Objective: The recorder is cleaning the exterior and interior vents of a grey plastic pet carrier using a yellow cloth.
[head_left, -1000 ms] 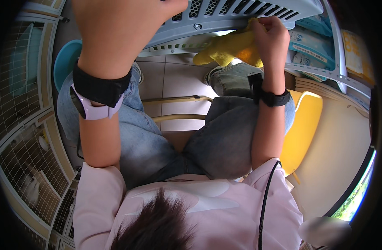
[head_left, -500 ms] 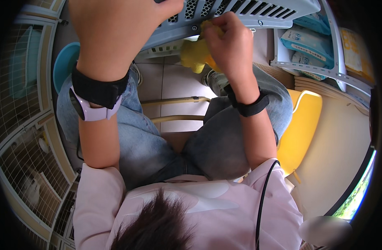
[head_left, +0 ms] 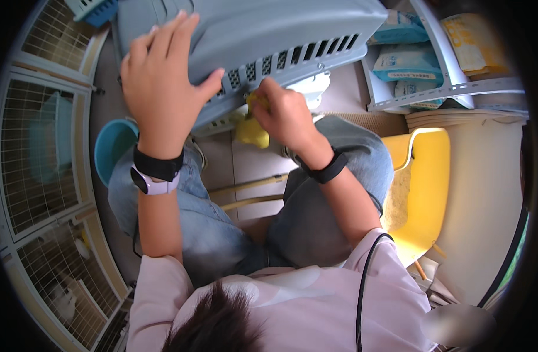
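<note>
Two bare hands are at work on a grey-blue slotted plastic shell (head_left: 292, 38), which spans eleven to one o'clock. Left hand (head_left: 162, 79), at eleven o'clock: fingers spread over the shell, thumb beside its slots, nothing grasped. Right hand (head_left: 286, 116), at twelve: fingers clenched on a yellow cloth (head_left: 253, 132), which is bunched against the shell's lower edge, its loose end hanging below; the hand covers part of it. Obstructions noted: the shell hides the floor beyond it, and both knees in blue jeans (head_left: 219, 226) crowd the space beneath, the left one overlapping the teal bucket (head_left: 103, 161) at ten o'clock. Tan metal bars (head_left: 251, 202) cross between the legs near the centre. Wire cages (head_left: 40, 170) line eight to ten o'clock, with a blue slotted basket (head_left: 97, 13) at eleven, just beside the shell. A pale metal shelf (head_left: 456, 92) stands at two o'clock, near the shell's end, holding blue-and-white packages (head_left: 408, 63); a yellow-and-white package (head_left: 473, 42) lies beyond its upright. At three o'clock, a yellow curved plastic piece (head_left: 431, 188) sits just beside the right knee.
</note>
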The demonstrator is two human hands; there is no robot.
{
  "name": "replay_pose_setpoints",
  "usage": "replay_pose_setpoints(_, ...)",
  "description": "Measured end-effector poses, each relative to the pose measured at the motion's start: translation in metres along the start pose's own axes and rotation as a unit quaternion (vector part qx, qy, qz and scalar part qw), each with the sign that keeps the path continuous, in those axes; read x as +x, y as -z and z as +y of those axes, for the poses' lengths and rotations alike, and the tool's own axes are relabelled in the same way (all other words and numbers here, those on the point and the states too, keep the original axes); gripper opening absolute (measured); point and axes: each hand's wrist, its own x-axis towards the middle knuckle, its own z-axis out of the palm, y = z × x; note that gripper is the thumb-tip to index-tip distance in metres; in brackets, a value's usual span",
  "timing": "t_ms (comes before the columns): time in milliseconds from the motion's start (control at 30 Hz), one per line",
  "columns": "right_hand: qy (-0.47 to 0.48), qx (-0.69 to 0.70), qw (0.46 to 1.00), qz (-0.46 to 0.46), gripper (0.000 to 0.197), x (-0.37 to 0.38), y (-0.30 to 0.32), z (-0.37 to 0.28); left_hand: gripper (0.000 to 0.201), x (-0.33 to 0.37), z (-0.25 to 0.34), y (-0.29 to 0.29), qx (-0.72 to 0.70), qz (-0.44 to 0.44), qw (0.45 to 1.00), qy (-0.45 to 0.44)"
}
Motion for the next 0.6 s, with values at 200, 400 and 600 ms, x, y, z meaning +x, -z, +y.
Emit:
replay_pose_setpoints(200, 0.024, -0.015, 0.999, -0.04, 0.019, -0.01, 0.006, -0.002, 0.071, 0.002, 0.008, 0.014, -0.04, -0.066, 0.996, 0.033)
replay_pose_setpoints(400, 0.047, 0.01, 0.999, -0.007, 0.017, -0.016, 0.028, -0.007, 0.073, -0.002, 0.017, 0.026, -0.054, -0.077, 0.995, 0.028)
replay_pose_setpoints(600, 0.041, 0.029, 0.999, 0.002, 0.017, -0.012, 0.047, -0.012, 0.069, -0.003, 0.022, 0.031, -0.038, -0.091, 0.994, 0.04)
